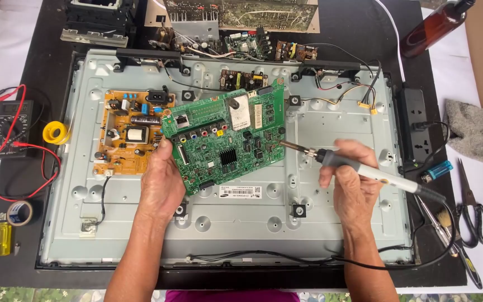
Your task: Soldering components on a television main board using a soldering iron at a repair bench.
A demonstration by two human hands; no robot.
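Right hand (349,179), fingers closed around soldering iron (359,168), right of green circuit board (227,140); left hand (163,182) gripping its lower-left edge.

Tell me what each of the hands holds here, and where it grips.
Left hand holds the green circuit board by its lower-left edge. Right hand grips the soldering iron at its grey handle.

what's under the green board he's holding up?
Under the green circuit board, which the left hand holds tilted, lies the grey metal back panel. A white label strip shows just below its lower edge. Whatever sits directly beneath the board is covered.
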